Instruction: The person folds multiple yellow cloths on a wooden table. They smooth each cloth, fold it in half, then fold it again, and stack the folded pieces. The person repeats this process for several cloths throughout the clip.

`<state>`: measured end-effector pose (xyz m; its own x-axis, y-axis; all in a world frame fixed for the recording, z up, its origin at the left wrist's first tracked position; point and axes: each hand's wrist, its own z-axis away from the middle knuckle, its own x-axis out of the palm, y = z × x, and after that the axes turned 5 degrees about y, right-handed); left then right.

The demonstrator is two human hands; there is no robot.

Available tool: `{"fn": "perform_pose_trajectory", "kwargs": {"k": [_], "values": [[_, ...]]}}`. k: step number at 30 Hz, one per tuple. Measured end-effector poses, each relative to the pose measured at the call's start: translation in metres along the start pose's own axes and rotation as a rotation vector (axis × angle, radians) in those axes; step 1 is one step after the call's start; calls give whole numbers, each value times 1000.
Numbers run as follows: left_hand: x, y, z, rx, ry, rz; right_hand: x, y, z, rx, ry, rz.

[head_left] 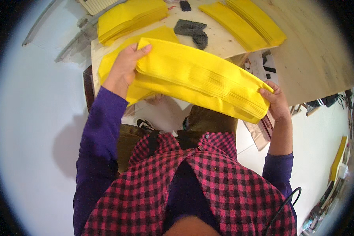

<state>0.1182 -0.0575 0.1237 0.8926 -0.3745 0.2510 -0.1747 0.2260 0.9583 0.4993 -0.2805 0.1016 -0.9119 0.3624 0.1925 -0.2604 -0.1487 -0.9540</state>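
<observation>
Between my two hands I hold a long stack of yellow fabric pieces (200,80), its many layered edges facing me. My left hand (126,65) is closed on the stack's left end, thumb on top. At the right end my right hand (276,100) grips the layers, thumb over the upper face. The stack is held up over the table's near edge, sloping down toward the right. Under its left part lies another yellow fabric piece (161,36), partly hidden by the stack.
A thick pile of yellow fabric (131,19) lies at the table's far left. Two more yellow piles (244,25) lie far right. Beyond the held stack rests a crumpled dark grey cloth (191,30), with a small black object (185,6) behind. The wooden table (220,55) ends near my legs.
</observation>
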Motion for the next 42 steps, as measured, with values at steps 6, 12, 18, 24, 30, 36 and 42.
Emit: {"fn": "perform_pose_trajectory", "kwargs": {"k": [6,12,18,24,30,36,42], "values": [[33,-76,43,-189,15,112,-64,34,3,150,54,138],[26,-104,53,-195,58,47,-78,81,-17,294,89,283],[26,-106,58,-90,84,27,-45,58,-37,-138,109,864],[33,-101,64,-39,91,-1,71,19,-38,-485,-313,787],[37,-96,75,14,82,10,180,24,-54,-431,-435,946],[32,-91,85,5,91,13,210,29,-62,-381,-542,988],[27,-92,80,-71,213,-67,217,34,-60,-439,-509,985]]}}
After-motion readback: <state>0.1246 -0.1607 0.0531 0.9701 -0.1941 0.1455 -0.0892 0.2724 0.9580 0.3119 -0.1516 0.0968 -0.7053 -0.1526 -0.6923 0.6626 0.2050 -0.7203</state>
